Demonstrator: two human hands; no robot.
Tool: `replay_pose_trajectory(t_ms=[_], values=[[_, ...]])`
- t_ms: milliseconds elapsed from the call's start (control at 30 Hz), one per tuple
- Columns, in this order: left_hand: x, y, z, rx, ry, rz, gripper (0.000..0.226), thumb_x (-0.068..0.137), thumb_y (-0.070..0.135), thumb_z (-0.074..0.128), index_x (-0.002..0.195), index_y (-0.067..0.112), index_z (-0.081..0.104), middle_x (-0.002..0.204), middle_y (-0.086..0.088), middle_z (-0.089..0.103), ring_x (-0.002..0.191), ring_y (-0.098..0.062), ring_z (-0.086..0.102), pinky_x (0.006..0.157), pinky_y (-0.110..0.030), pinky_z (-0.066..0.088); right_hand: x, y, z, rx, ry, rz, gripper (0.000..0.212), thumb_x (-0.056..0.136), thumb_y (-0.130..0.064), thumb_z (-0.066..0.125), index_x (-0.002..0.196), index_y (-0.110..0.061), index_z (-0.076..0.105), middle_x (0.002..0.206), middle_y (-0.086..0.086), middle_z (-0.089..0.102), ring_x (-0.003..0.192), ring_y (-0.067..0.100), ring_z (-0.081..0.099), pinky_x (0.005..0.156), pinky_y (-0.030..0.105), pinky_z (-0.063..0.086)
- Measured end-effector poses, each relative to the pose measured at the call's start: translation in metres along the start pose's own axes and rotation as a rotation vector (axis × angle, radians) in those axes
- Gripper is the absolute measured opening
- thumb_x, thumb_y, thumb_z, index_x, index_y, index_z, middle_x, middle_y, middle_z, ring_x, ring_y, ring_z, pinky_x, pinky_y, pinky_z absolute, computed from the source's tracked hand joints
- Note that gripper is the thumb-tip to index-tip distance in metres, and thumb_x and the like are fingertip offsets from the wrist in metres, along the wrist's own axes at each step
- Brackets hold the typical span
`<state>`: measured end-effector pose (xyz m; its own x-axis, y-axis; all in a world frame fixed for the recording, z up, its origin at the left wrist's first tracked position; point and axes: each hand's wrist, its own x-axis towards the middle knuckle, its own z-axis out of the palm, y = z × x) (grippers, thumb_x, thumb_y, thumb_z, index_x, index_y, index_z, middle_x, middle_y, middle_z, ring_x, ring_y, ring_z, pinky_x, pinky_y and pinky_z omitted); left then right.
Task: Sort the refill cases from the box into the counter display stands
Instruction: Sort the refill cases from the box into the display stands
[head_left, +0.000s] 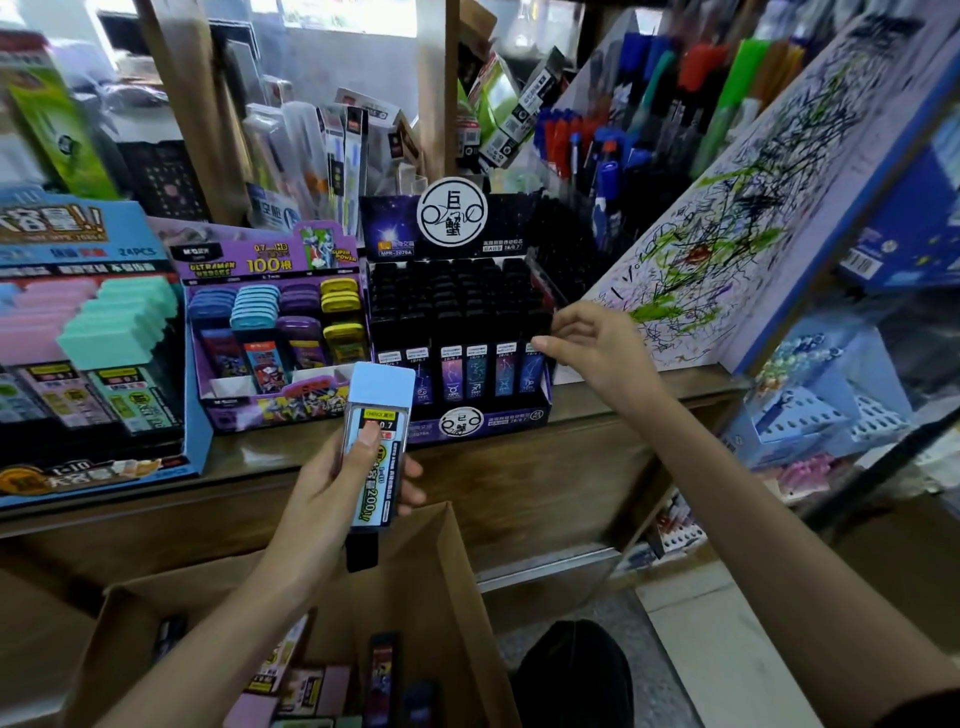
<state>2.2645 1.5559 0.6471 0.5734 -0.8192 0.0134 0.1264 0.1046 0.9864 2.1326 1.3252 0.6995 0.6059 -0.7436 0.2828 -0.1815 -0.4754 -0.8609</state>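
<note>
One slim, glossy rectangular refill case (388, 462)

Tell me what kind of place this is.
Most likely a stationery shop: a wooden counter carries display stands of refill cases, racks of pens stand behind, and a scribbled board leans at the right.

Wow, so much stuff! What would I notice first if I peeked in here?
Probably the light blue refill case right in the middle, which the left hand holds up above the open cardboard box. Next comes the scribble-covered board leaning at the right, all green and black squiggles. Behind the case, the right hand reaches to the right edge of the black stand on the counter.
</note>
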Motion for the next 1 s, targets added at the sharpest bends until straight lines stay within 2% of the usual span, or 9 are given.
replay_pose_trajectory(t_ms=[167,267,333,433,533,633,733,867,1000], values=[[-0.003,0.003,-0.005,-0.016,0.001,0.009,0.044,0.082,0.046,0.049,0.110,0.014,0.057,0.081,-0.010,0.071,0.066,-0.022,0.068,0.058,-0.027,0.057,-0.009,-0.012,0.004,-0.390,0.077,-0.007,0.023,0.083,-0.028,0.071,0.099,-0.015,0.061,0.093,-0.003,0.056,0.082,0.011,0.056,0.065,0.012,0.042],[-0.005,0.008,-0.009,-0.035,-0.008,0.030,0.046,0.080,0.049,0.052,0.108,0.013,0.058,0.080,-0.011,0.071,0.065,-0.023,0.068,0.056,-0.027,0.056,-0.025,-0.034,0.010,-0.460,0.191,-0.183,0.027,0.088,-0.026,0.064,0.111,-0.015,0.057,0.100,-0.007,0.045,0.082,0.004,0.048,0.071,0.013,0.038],[-0.007,0.012,-0.011,-0.059,-0.020,0.041,0.044,0.080,0.048,0.053,0.105,0.013,0.059,0.078,-0.011,0.070,0.064,-0.024,0.068,0.055,-0.027,0.055,-0.037,-0.055,0.022,-0.273,0.148,-0.260,0.017,0.091,-0.023,0.060,0.106,-0.016,0.058,0.094,-0.006,0.051,0.077,0.004,0.051,0.068,0.011,0.041],[-0.009,0.019,-0.016,-0.090,-0.025,0.045,0.045,0.078,0.049,0.055,0.105,0.012,0.059,0.076,-0.011,0.070,0.062,-0.024,0.067,0.054,-0.028,0.055,-0.053,-0.088,0.056,0.080,-0.139,-0.102,0.014,0.092,-0.030,0.057,0.103,-0.023,0.058,0.095,-0.006,0.061,0.083,0.007,0.061,0.067,0.016,0.048],[-0.015,0.025,-0.026,-0.089,-0.019,0.047,0.046,0.075,0.050,0.056,0.104,0.015,0.060,0.074,-0.011,0.070,0.061,-0.023,0.068,0.053,-0.027,0.055,-0.059,-0.105,0.091,0.208,-0.354,-0.011,0.015,0.093,-0.027,0.055,0.106,-0.019,0.058,0.098,-0.003,0.064,0.083,0.002,0.062,0.065,0.014,0.048],[-0.023,0.030,-0.044,-0.094,-0.009,0.050,0.037,0.074,0.051,0.058,0.098,0.024,0.066,0.076,-0.013,0.070,0.062,-0.025,0.068,0.054,-0.028,0.056,-0.058,-0.115,0.115,0.272,-0.443,0.002,0.009,0.091,-0.016,0.059,0.101,-0.014,0.059,0.095,-0.001,0.065,0.076,0.003,0.059,0.063,0.014,0.046],[-0.031,0.037,-0.072,-0.119,0.022,0.023,0.043,0.073,0.051,0.059,0.099,0.019,0.065,0.078,-0.015,0.071,0.063,-0.025,0.069,0.052,-0.029,0.056,-0.052,-0.125,0.132,0.308,-0.492,-0.004,0.007,0.089,-0.011,0.061,0.089,-0.018,0.059,0.087,-0.003,0.067,0.072,0.006,0.061,0.060,0.020,0.049],[-0.045,0.048,-0.120,-0.096,0.124,0.043,0.039,0.080,0.051,0.049,0.086,0.019,0.072,0.077,-0.017,0.072,0.052,-0.021,0.066,0.038,-0.022,0.045,-0.033,-0.150,0.151,0.427,-0.391,0.000,0.007,0.088,-0.008,0.062,0.087,-0.014,0.059,0.081,-0.002,0.069,0.070,0.007,0.064,0.057,0.020,0.050],[-0.057,0.053,-0.175,-0.041,0.276,0.078,0.041,0.084,0.047,0.042,0.085,0.008,0.057,0.062,-0.011,0.066,0.036,-0.017,0.049,0.036,-0.018,0.033,-0.011,-0.182,0.177,0.435,-0.302,-0.067,0.006,0.088,-0.010,0.064,0.090,-0.014,0.060,0.088,0.001,0.071,0.077,0.011,0.066,0.062,0.023,0.051]])
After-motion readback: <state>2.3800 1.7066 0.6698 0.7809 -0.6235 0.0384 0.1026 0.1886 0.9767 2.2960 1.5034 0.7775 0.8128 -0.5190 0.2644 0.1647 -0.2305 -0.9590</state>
